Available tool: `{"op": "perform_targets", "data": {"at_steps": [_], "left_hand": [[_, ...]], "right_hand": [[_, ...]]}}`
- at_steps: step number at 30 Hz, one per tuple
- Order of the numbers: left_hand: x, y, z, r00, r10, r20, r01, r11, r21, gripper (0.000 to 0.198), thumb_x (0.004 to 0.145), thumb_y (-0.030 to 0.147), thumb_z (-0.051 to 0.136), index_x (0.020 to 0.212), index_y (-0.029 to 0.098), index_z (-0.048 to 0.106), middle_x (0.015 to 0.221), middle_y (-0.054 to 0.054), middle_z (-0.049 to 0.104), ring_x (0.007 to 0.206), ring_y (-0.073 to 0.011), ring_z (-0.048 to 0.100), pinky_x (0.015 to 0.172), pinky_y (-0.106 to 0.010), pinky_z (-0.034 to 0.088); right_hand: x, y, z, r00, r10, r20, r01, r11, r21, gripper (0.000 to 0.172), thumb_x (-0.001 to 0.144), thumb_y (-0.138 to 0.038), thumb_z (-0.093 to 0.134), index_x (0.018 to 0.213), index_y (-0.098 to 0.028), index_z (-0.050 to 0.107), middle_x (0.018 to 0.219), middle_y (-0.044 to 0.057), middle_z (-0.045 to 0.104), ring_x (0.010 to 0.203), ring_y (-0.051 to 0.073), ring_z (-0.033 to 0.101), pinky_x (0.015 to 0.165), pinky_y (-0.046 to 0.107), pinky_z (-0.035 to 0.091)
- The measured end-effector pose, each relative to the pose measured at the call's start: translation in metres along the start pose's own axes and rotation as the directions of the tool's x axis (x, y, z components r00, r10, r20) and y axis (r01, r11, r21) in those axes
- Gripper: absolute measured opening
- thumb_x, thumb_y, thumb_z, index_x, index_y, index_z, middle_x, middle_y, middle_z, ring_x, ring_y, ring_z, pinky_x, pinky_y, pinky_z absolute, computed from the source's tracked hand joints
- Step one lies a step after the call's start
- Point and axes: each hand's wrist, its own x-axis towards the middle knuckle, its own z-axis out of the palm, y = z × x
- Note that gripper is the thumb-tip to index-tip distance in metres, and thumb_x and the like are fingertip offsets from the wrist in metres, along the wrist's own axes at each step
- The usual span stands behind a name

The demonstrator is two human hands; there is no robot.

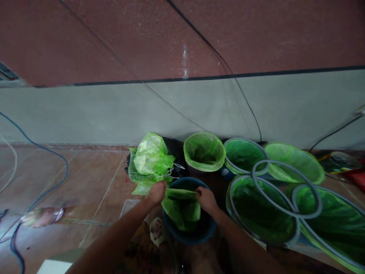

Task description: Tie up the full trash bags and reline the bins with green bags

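Observation:
Both of my hands hold the rim of a green plastic bag (182,215), its mouth spread open between them. My left hand (157,192) is closed on the bag's upper left edge, and my right hand (206,198) pinches its right edge. The bag hangs inside a round blue bin (190,240) in front of my body. Behind the bin stands another bin with a green liner (204,151) folded over its rim. A tied, filled green bag (152,156) lies just beyond my left hand.
At the right are several bins with green liners, some with grey rings; a loose grey ring (318,201) lies across them. A black bag (175,152) rests by the wall. A blue hose (67,167) crosses the tiled floor at left. My foot (156,230) is beside the bin.

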Motion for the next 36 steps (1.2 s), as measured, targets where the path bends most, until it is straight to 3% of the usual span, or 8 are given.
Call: {"op": "perform_targets", "data": {"at_steps": [3, 6, 14, 20, 23, 26, 32, 36], "left_hand": [[0.006, -0.015, 0.01, 1.0, -0.028, -0.003, 0.028, 0.999, 0.02, 0.028, 0.087, 0.009, 0.037, 0.101, 0.011, 0.061, 0.095, -0.011, 0.069, 0.093, -0.0194, 0.064, 0.083, -0.029, 0.046], [0.013, -0.021, 0.016, 0.999, -0.042, -0.007, 0.042, 0.999, 0.024, 0.031, 0.089, 0.009, 0.034, 0.107, 0.008, 0.059, 0.1, -0.015, 0.068, 0.098, -0.0214, 0.064, 0.086, -0.031, 0.046], [0.02, -0.004, 0.023, 0.995, -0.096, -0.021, 0.097, 0.995, 0.025, 0.036, 0.09, 0.007, 0.028, 0.116, 0.005, 0.054, 0.1, -0.017, 0.069, 0.096, -0.0239, 0.066, 0.082, -0.033, 0.048], [0.022, 0.025, 0.011, 0.978, -0.038, -0.207, 0.041, 0.999, 0.009, 0.043, 0.081, 0.011, 0.046, 0.124, 0.012, 0.051, 0.125, -0.017, 0.06, 0.118, -0.0297, 0.053, 0.101, -0.045, 0.038], [0.031, 0.047, 0.007, 0.942, 0.153, -0.299, -0.196, 0.973, -0.119, 0.044, 0.083, 0.022, 0.052, 0.127, 0.016, 0.052, 0.129, -0.011, 0.058, 0.122, -0.0249, 0.051, 0.106, -0.038, 0.035], [0.041, 0.064, 0.008, 0.935, 0.291, -0.202, -0.33, 0.921, -0.204, 0.037, 0.087, 0.035, 0.052, 0.12, 0.019, 0.058, 0.118, -0.008, 0.065, 0.11, -0.0215, 0.059, 0.099, -0.033, 0.041], [0.049, 0.063, 0.009, 0.968, 0.232, -0.09, -0.246, 0.951, -0.188, 0.032, 0.092, 0.026, 0.039, 0.09, 0.015, 0.069, 0.088, -0.01, 0.071, 0.084, -0.0198, 0.065, 0.079, -0.031, 0.046], [0.051, 0.052, 0.014, 0.973, 0.212, -0.089, -0.226, 0.951, -0.211, 0.032, 0.09, 0.019, 0.04, 0.088, 0.015, 0.072, 0.087, -0.009, 0.071, 0.082, -0.0175, 0.064, 0.078, -0.029, 0.046]], "right_hand": [[-0.001, 0.01, -0.015, 0.996, 0.042, -0.078, -0.034, 0.995, 0.097, 0.024, 0.083, -0.022, 0.049, 0.092, -0.018, 0.071, 0.089, 0.005, 0.073, 0.081, 0.017, 0.066, 0.073, 0.026, 0.045], [-0.001, 0.02, -0.031, 0.99, -0.015, -0.139, 0.009, 0.999, -0.049, 0.022, 0.084, -0.021, 0.049, 0.086, -0.018, 0.07, 0.089, 0.007, 0.071, 0.08, 0.018, 0.064, 0.074, 0.027, 0.043], [0.007, 0.037, -0.043, 0.964, -0.119, -0.237, 0.073, 0.979, -0.192, 0.018, 0.086, -0.023, 0.047, 0.086, -0.019, 0.065, 0.089, 0.005, 0.064, 0.077, 0.015, 0.059, 0.074, 0.025, 0.041], [0.018, 0.021, -0.028, 0.93, -0.074, -0.359, 0.121, 0.986, 0.112, 0.018, 0.084, -0.024, 0.043, 0.078, -0.02, 0.059, 0.083, 0.005, 0.064, 0.076, 0.017, 0.059, 0.075, 0.028, 0.043], [0.02, 0.012, -0.023, 0.949, -0.094, -0.299, 0.187, 0.936, 0.298, 0.015, 0.082, -0.031, 0.046, 0.078, -0.021, 0.057, 0.076, 0.002, 0.063, 0.071, 0.017, 0.059, 0.07, 0.028, 0.043], [0.022, 0.006, -0.022, 0.96, -0.134, -0.247, 0.226, 0.891, 0.394, 0.015, 0.082, -0.034, 0.047, 0.078, -0.021, 0.055, 0.072, 0.001, 0.061, 0.068, 0.016, 0.057, 0.066, 0.027, 0.043], [0.018, 0.003, -0.027, 0.972, -0.126, -0.197, 0.198, 0.895, 0.4, 0.022, 0.082, -0.039, 0.053, 0.09, -0.02, 0.058, 0.08, 0.002, 0.064, 0.073, 0.016, 0.059, 0.069, 0.026, 0.044], [0.005, 0.009, -0.028, 0.996, -0.061, -0.067, 0.07, 0.988, 0.135, 0.024, 0.078, -0.027, 0.058, 0.099, -0.018, 0.063, 0.085, 0.004, 0.068, 0.077, 0.016, 0.061, 0.072, 0.026, 0.042]]}}
